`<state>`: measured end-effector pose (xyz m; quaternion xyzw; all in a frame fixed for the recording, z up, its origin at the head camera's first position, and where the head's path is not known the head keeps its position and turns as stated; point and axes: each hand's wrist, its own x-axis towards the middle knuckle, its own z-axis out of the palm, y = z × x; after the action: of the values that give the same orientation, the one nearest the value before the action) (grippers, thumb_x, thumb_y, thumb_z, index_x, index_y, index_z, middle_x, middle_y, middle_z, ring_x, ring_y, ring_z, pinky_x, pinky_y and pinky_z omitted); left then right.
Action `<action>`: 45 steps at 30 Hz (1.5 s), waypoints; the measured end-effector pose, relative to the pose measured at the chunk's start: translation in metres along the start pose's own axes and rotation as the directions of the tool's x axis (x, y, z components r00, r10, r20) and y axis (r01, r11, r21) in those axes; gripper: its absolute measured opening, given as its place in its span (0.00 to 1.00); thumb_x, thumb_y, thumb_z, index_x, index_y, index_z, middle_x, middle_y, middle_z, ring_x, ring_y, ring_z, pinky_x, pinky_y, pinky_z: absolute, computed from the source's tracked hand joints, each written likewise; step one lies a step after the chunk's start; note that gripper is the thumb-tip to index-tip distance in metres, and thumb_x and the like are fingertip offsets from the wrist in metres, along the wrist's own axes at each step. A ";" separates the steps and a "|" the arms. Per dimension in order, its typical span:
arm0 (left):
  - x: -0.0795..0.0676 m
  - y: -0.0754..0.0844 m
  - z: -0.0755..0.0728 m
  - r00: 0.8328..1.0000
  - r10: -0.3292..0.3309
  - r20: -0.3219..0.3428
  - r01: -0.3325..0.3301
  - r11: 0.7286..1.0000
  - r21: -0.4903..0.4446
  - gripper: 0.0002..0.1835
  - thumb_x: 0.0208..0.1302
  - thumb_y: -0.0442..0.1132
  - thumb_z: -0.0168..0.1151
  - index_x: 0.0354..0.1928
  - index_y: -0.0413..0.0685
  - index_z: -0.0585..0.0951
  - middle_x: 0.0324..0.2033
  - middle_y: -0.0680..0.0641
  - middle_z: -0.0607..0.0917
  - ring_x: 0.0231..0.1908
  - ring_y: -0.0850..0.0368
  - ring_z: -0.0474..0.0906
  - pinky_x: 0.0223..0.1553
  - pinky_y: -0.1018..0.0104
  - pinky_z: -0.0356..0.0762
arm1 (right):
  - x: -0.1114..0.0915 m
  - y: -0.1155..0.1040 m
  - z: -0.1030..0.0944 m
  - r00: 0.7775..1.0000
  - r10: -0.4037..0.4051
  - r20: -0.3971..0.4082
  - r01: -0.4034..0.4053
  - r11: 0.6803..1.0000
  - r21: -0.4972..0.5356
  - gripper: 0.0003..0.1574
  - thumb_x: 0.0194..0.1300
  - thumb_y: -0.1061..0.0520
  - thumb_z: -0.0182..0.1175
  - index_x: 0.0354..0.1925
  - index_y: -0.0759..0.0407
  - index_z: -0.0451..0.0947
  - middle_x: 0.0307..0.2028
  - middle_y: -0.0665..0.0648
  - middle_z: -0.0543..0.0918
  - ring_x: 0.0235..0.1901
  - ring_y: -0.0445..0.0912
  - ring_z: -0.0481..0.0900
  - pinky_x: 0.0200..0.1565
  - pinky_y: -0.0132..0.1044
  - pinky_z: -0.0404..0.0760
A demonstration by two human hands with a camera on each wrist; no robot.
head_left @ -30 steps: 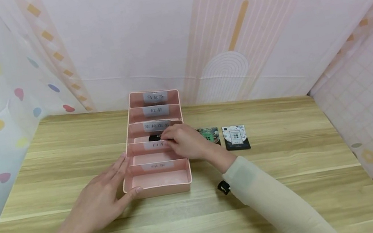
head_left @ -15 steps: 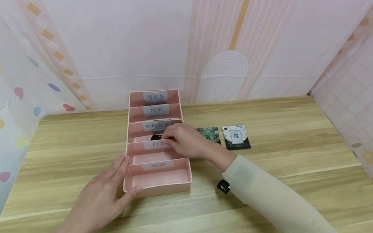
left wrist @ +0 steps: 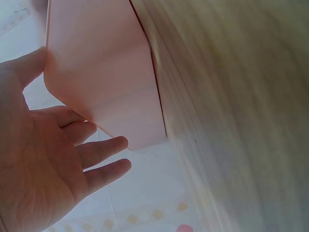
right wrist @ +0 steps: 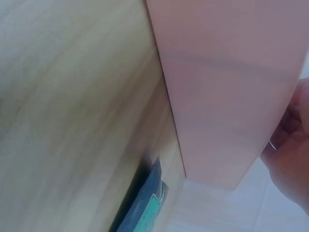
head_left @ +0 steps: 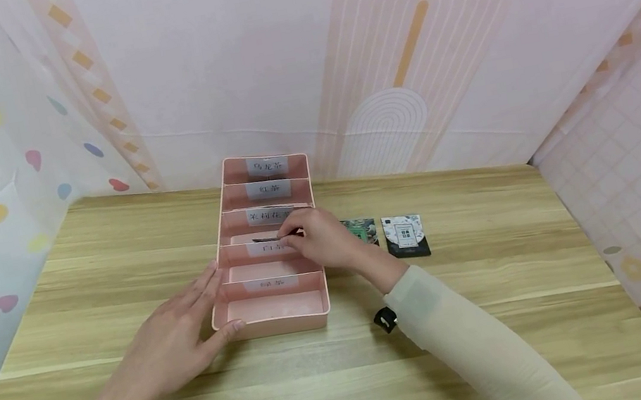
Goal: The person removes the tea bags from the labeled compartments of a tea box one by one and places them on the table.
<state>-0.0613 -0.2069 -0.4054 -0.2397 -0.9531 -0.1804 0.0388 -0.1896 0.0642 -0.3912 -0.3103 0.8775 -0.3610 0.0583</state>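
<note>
A pink divided box (head_left: pixel 272 326) with Chinese tea labels on its walls stands on the table. My right hand (head_left: pixel 324 239) reaches over its right side and pinches a dark tea sachet (head_left: pixel 263 240) in the middle compartment. Only the sachet's thin dark edge shows beside the fingers; the rest is hidden by the hand and a divider. In the right wrist view my right hand (right wrist: pixel 289 150) is partly visible above the box rim. My left hand (head_left: pixel 179 332) rests along the box's left side, fingers extended, thumb at the front corner. In the left wrist view its fingers (left wrist: pixel 104 150) spread beside the wall.
Right of the box lie a green-and-dark tea sachet (head_left: pixel 362 230), partly behind my right hand, and a white-and-black tea sachet (head_left: pixel 406 236). Wood-grain table surface (head_left: pixel 303 396) extends in front. A patterned cloth backdrop (head_left: pixel 207 70) hangs behind the table.
The dark sachet in my right hand has tilted, from showing a broader black face to a thin edge. My left hand and the box have stayed in place.
</note>
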 end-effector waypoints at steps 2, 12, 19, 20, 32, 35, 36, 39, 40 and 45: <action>0.000 0.000 0.000 1.000 0.002 -0.005 -0.002 1.000 0.003 0.44 0.73 0.58 0.64 0.78 0.35 0.65 0.77 0.36 0.65 0.68 0.33 0.73 0.63 0.35 0.74 | -0.001 -0.002 -0.002 1.000 0.000 -0.005 0.000 1.000 0.015 0.05 0.72 0.63 0.67 0.44 0.62 0.89 0.43 0.55 0.89 0.42 0.44 0.83 0.45 0.28 0.81; 0.000 -0.001 0.000 1.000 0.012 -0.005 -0.012 1.000 0.008 0.44 0.72 0.58 0.64 0.78 0.35 0.66 0.77 0.36 0.65 0.68 0.33 0.73 0.63 0.35 0.74 | -0.004 -0.005 -0.012 0.999 -0.014 -0.045 0.015 1.000 0.008 0.05 0.74 0.61 0.66 0.44 0.61 0.87 0.41 0.54 0.88 0.36 0.43 0.80 0.39 0.30 0.80; 0.001 -0.001 0.000 1.000 0.014 -0.002 -0.014 1.000 0.010 0.45 0.72 0.58 0.65 0.78 0.35 0.65 0.77 0.36 0.65 0.68 0.33 0.72 0.64 0.35 0.74 | -0.006 -0.008 -0.024 0.994 -0.053 -0.094 0.052 0.998 -0.018 0.06 0.74 0.60 0.66 0.45 0.60 0.87 0.41 0.54 0.89 0.38 0.44 0.81 0.42 0.32 0.80; 0.001 -0.001 0.000 1.000 0.015 -0.003 -0.015 1.000 0.011 0.45 0.72 0.58 0.65 0.78 0.35 0.65 0.77 0.36 0.65 0.68 0.33 0.72 0.64 0.35 0.74 | -0.007 -0.009 -0.025 0.993 -0.057 -0.101 0.056 0.998 -0.016 0.06 0.74 0.60 0.66 0.45 0.60 0.87 0.41 0.54 0.89 0.37 0.44 0.80 0.41 0.32 0.80; 0.003 0.000 0.000 1.000 0.011 -0.003 -0.011 1.000 0.010 0.45 0.71 0.58 0.65 0.78 0.35 0.65 0.77 0.36 0.65 0.69 0.33 0.72 0.64 0.35 0.74 | -0.010 -0.011 -0.044 0.981 -0.109 -0.159 0.122 0.990 0.077 0.05 0.73 0.63 0.66 0.43 0.64 0.85 0.35 0.57 0.87 0.29 0.51 0.86 0.34 0.32 0.84; 0.004 0.000 0.000 1.000 0.006 0.003 -0.006 1.000 0.009 0.45 0.72 0.59 0.64 0.79 0.36 0.64 0.77 0.36 0.65 0.69 0.33 0.71 0.64 0.35 0.73 | -0.011 -0.011 -0.050 0.976 -0.113 -0.187 0.129 0.989 0.074 0.04 0.73 0.63 0.66 0.42 0.64 0.86 0.34 0.57 0.87 0.31 0.49 0.84 0.36 0.34 0.83; 0.004 0.001 0.000 1.000 0.005 0.004 -0.005 1.000 0.008 0.45 0.72 0.59 0.64 0.79 0.36 0.64 0.77 0.36 0.65 0.69 0.33 0.71 0.64 0.35 0.73 | -0.012 -0.010 -0.052 0.974 -0.113 -0.195 0.130 0.989 0.074 0.04 0.73 0.63 0.67 0.42 0.64 0.86 0.34 0.57 0.88 0.31 0.48 0.83 0.36 0.35 0.82; 0.004 0.001 0.000 1.000 0.005 0.002 -0.005 1.000 0.009 0.46 0.72 0.60 0.64 0.79 0.36 0.63 0.77 0.36 0.65 0.69 0.33 0.72 0.64 0.35 0.74 | -0.016 -0.010 -0.059 0.968 -0.120 -0.222 0.138 0.988 0.068 0.04 0.72 0.62 0.67 0.42 0.64 0.86 0.34 0.56 0.88 0.32 0.46 0.80 0.34 0.36 0.80; 0.004 0.001 0.000 1.000 0.005 0.001 -0.005 1.000 0.009 0.46 0.72 0.60 0.64 0.79 0.36 0.64 0.77 0.36 0.65 0.69 0.33 0.72 0.64 0.35 0.74 | -0.017 -0.010 -0.062 0.966 -0.125 -0.228 0.143 0.987 0.066 0.04 0.72 0.62 0.67 0.42 0.64 0.85 0.34 0.57 0.88 0.31 0.45 0.80 0.34 0.37 0.80; 0.003 0.001 0.002 1.000 0.013 -0.015 -0.013 1.000 0.010 0.45 0.72 0.59 0.64 0.78 0.35 0.65 0.77 0.35 0.66 0.68 0.32 0.72 0.63 0.34 0.74 | -0.023 -0.005 -0.074 0.955 -0.141 -0.260 0.158 0.987 0.043 0.04 0.72 0.64 0.67 0.41 0.66 0.85 0.33 0.57 0.87 0.29 0.45 0.79 0.31 0.36 0.78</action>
<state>-0.0635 -0.2043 -0.4068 -0.2442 -0.9522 -0.1770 0.0483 -0.1924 0.1191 -0.3367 -0.3245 0.8398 -0.4291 -0.0731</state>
